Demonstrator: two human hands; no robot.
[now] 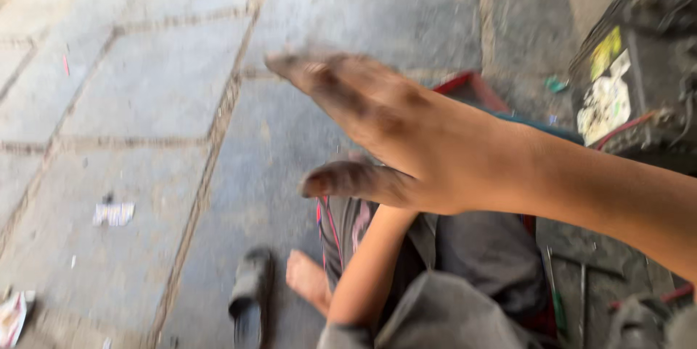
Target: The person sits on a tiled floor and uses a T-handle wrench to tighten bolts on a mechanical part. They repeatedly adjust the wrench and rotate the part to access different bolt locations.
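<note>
**Fingers stretched flat over bare paving, nothing held**

Fingers (319, 77) of the right hand (406, 138), dark with grime at the tips, lie straight and pressed together, while the thumb (348, 181) stands apart below them; the hand is flat and open and grips nothing. Motion blur softens its outline. The long axis of the hand runs from the wrist at the right toward the upper left, so the fingertips point out over the grey stone paving slabs (160, 80), which lie beyond and below them with only pale mortar joints showing there.

Just beneath the thumb, a bare forearm (370, 262) rises from the lower edge; its hand is hidden behind the right hand, so whether those fingers are spread or closed cannot be told. Grey cloth, seemingly trousers (472, 262), lies under the wrist. Lower left of the thumb sit a bare foot (308, 280) and, just beside it, a black rubber sandal (250, 291).

Behind the knuckles, toward the wrist side, a red-edged tray or box rim (468, 86) shows. Well beyond the wrist, at the upper right, stands a dark, dirty box-like unit with a torn yellow and white label (606, 88). Scraps of paper litter (112, 212) lie well to the left of the fingertips.
</note>
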